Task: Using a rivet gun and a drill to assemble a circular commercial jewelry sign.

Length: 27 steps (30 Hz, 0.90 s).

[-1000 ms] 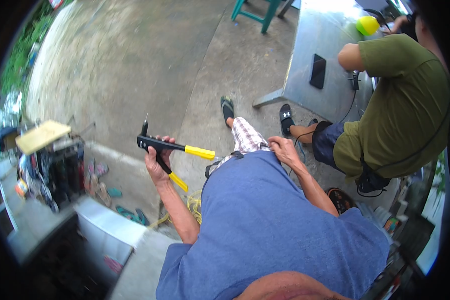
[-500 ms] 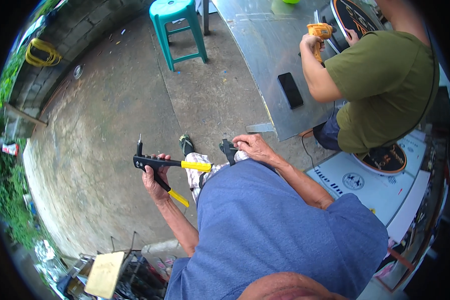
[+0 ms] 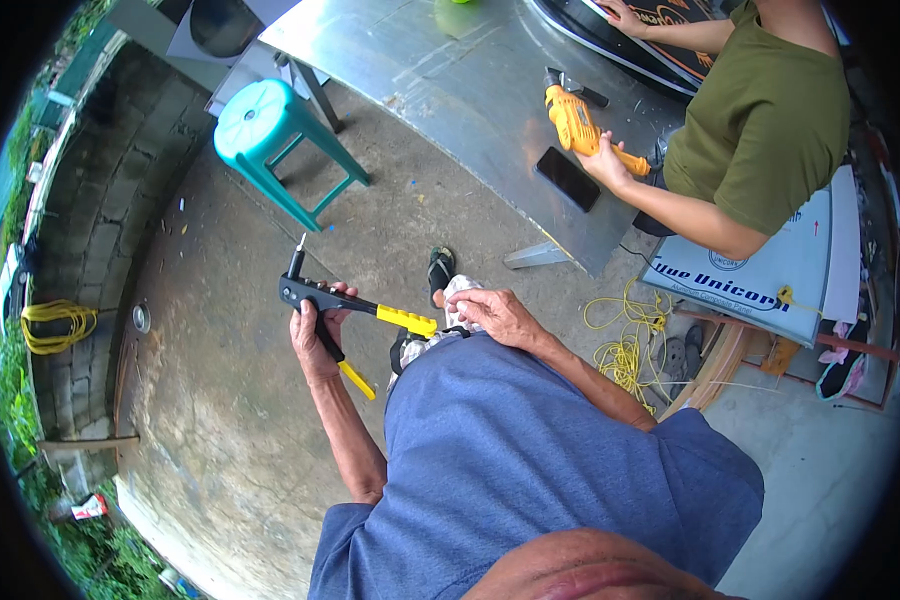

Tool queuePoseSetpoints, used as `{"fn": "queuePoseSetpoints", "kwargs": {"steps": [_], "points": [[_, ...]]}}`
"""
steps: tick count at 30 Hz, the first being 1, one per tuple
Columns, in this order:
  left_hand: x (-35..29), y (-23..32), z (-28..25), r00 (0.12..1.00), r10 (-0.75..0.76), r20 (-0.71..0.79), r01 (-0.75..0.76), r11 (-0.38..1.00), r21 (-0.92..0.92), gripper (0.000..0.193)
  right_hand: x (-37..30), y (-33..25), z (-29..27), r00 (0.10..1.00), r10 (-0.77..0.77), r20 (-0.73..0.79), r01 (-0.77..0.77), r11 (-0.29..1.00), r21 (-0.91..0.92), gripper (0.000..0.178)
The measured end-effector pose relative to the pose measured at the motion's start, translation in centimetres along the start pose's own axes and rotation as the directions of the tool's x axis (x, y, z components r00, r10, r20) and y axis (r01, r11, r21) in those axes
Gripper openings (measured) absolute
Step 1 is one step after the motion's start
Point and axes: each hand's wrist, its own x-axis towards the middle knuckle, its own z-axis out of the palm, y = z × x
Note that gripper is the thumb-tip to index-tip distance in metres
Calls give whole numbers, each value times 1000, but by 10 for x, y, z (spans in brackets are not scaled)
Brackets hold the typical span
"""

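My left hand [image 3: 315, 325] is closed round the body of a hand riveter [image 3: 300, 293], black with yellow grips. Its handles stand apart, one toward my waist and one slanting down. A thin metal pin sticks up out of its nose. In front of my belly, close to the end of the upper grip, my right hand [image 3: 500, 315] is curled with fingers and thumb drawn together. Anything between those fingertips is too small or hidden to make out.
A co-worker in a green shirt [image 3: 770, 130] grips a yellow power drill [image 3: 575, 122] over the metal table [image 3: 450, 110]. A black phone [image 3: 568, 180] lies there. A teal stool [image 3: 260, 120] stands left of it. Yellow cord [image 3: 625, 360] lies tangled on the floor at right.
My view has turned rightward as my body shifts, with the riveter still in my left hand. The co-worker has lowered the drill toward the tabletop and reached the other hand over the round panel.
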Motion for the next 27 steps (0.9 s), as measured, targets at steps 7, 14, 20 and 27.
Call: {"fn": "queuePoseSetpoints", "kwargs": {"steps": [7, 14, 20, 27], "points": [[167, -35, 102, 938, -271, 216, 253, 961, 107, 32, 77, -64, -51, 811, -497, -308, 266, 782, -563, 56], [299, -91, 232, 859, -363, 361, 387, 922, 6, 30, 157, -110, -127, 725, -448, -523, -150, 639, -755, 89], [404, -159, 327, 676, -548, 494, 609, 792, 46, 37, 214, -109, -235, 585, -426, -690, -382, 606, -698, 76], [494, -231, 421, 508, -667, 545, 743, 660, 115, 41, 253, -109, -344, 530, -337, -778, -477, 640, -602, 46]]}}
